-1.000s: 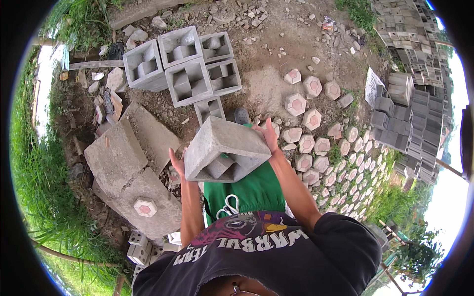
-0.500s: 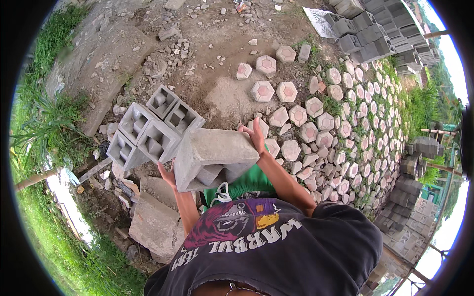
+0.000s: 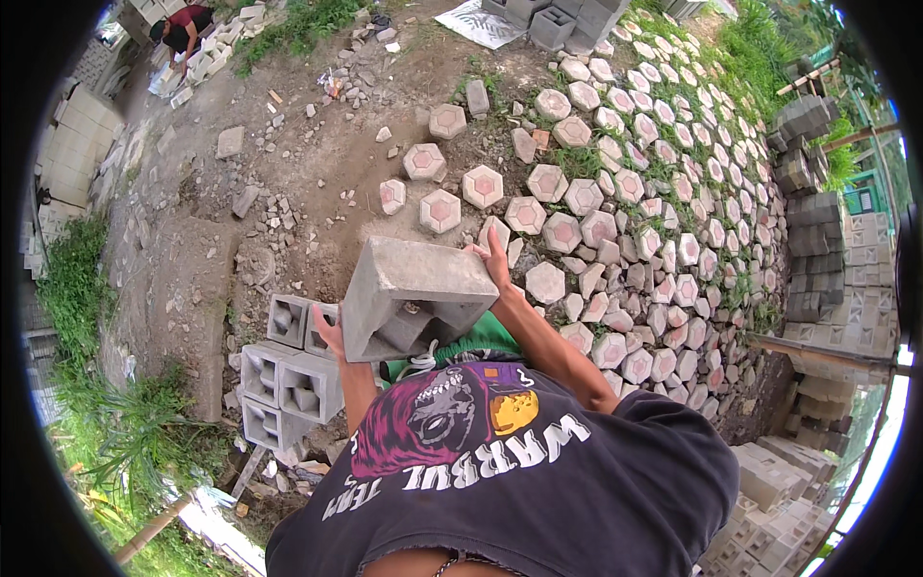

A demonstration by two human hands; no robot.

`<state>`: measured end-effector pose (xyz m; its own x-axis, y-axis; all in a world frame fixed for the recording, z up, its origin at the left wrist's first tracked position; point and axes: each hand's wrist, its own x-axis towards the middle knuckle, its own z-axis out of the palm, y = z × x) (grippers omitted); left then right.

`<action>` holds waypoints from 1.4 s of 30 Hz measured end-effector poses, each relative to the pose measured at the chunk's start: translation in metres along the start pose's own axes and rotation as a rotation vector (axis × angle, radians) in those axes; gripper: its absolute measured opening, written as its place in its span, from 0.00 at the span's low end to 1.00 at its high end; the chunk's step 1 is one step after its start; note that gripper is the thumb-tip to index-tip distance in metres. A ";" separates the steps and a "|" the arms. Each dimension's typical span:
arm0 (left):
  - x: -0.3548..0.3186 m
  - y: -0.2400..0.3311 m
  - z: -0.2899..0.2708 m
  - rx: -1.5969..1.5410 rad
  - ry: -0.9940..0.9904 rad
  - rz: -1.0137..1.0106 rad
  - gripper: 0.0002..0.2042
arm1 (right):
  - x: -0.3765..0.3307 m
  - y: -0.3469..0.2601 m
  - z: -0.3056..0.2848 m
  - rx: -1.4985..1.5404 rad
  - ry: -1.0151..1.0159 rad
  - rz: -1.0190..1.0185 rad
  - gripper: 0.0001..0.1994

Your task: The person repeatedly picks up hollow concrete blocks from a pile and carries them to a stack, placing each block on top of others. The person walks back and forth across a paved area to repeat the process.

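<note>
Two hands, fingers (image 3: 494, 252) flanking lifted hollow concrete block (image 3: 415, 287)

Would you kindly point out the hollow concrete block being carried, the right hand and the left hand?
hollow concrete block (image 3: 415, 279), head view, on its flat top face
right hand (image 3: 493, 258), head view, on the back of the hand
left hand (image 3: 330, 330), head view, on the fingers at the block's edge

The person wears a black short-sleeved T-shirt (image 3: 538, 481) printed with a magenta-hooded skull graphic (image 3: 428, 423), a yellow patch beside it and white block lettering beneath. Green shorts (image 3: 471, 338) with a white drawstring (image 3: 420, 363) show above the shirt. Both forearms are bare.
</note>
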<state>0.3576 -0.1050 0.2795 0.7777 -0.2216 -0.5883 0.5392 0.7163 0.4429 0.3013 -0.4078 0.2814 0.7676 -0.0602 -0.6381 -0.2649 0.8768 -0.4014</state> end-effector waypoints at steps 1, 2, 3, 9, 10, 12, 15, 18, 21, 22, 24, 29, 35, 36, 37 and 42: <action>0.004 -0.005 0.017 -0.012 -0.031 -0.055 0.37 | -0.002 -0.007 -0.005 0.056 0.055 -0.023 0.37; 0.000 -0.010 0.046 -0.021 -0.062 -0.108 0.37 | -0.004 -0.014 -0.013 0.164 0.006 -0.028 0.36; 0.000 -0.013 0.066 -0.029 -0.092 -0.162 0.37 | -0.006 -0.019 -0.021 0.206 0.011 -0.050 0.37; 0.060 -0.046 0.089 0.081 -0.229 -0.339 0.40 | -0.029 -0.043 -0.063 0.348 0.108 -0.209 0.32; 0.062 -0.054 0.099 0.104 -0.239 -0.366 0.39 | -0.036 -0.046 -0.071 0.370 0.123 -0.239 0.28; 0.062 -0.072 0.121 0.136 -0.299 -0.442 0.38 | -0.049 -0.049 -0.084 0.395 0.171 -0.329 0.26; 0.063 -0.096 0.158 0.187 -0.401 -0.559 0.37 | -0.069 -0.052 -0.107 0.441 0.089 -0.469 0.24; 0.077 -0.115 0.178 0.245 -0.406 -0.642 0.35 | -0.094 -0.058 -0.105 0.523 -0.012 -0.592 0.28; 0.118 -0.135 0.180 0.209 -0.434 -0.732 0.32 | -0.099 -0.057 -0.114 0.616 0.038 -0.646 0.30; 0.128 -0.143 0.183 0.180 -0.453 -0.765 0.29 | -0.103 -0.059 -0.117 0.646 0.024 -0.654 0.30; 0.121 -0.164 0.217 0.288 -0.388 -0.727 0.26 | -0.105 -0.063 -0.127 0.662 0.085 -0.700 0.30; 0.152 -0.205 0.267 0.392 -0.382 -0.861 0.26 | -0.101 -0.090 -0.138 0.686 0.170 -0.820 0.33; 0.194 -0.258 0.325 0.525 -0.441 -1.017 0.27 | -0.094 -0.116 -0.148 0.773 0.325 -0.941 0.34; 0.207 -0.266 0.332 0.547 -0.462 -1.016 0.27 | -0.092 -0.122 -0.145 0.800 0.345 -0.951 0.34; 0.220 -0.275 0.338 0.567 -0.484 -1.015 0.27 | -0.091 -0.128 -0.143 0.828 0.365 -0.961 0.34; 0.210 -0.306 0.388 0.712 -0.433 -1.090 0.27 | -0.084 -0.134 -0.142 0.987 0.441 -1.045 0.34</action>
<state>0.4815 -0.6276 0.2829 -0.1764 -0.7294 -0.6609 0.8826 -0.4144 0.2218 0.1891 -0.5884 0.2957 0.0767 -0.8214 -0.5652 0.9023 0.2984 -0.3111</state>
